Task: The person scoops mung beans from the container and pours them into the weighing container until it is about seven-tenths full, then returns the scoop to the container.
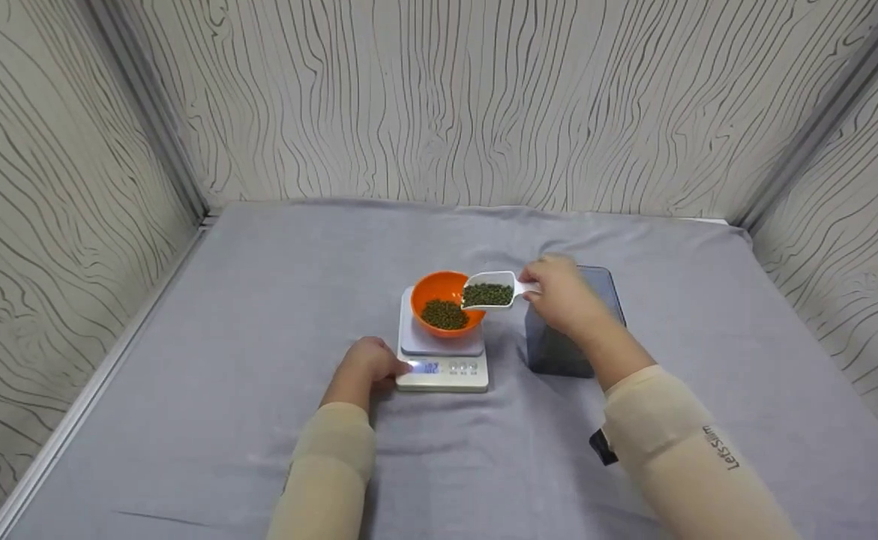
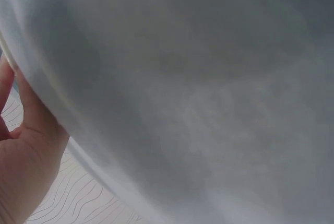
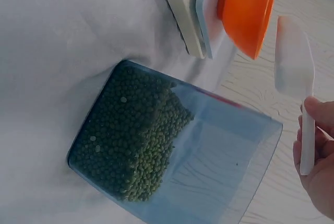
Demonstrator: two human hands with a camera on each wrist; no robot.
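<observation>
My right hand (image 1: pixel 562 296) grips the handle of a white scoop (image 3: pixel 293 65). Small green beans (image 1: pixel 488 295) fill the scoop, whose front overlaps the right rim of an orange bowl (image 1: pixel 425 289) in the head view. More green beans (image 1: pixel 444 316) lie in the bowl's bottom. Under the bowl is a white kitchen scale (image 1: pixel 442 346) with a lit display (image 1: pixel 424 367). My left hand (image 1: pixel 369 360) holds the scale's front left edge, thumb on top beside the display. Grey cloth fills most of the left wrist view.
Just right of the scale stands a clear bluish container (image 3: pixel 224 145), partly filled with green beans (image 3: pixel 138 135); my right forearm partly covers it in the head view. Grey cloth (image 1: pixel 259 300) covers the table. Patterned panels (image 1: pixel 439 105) rise behind and at both sides.
</observation>
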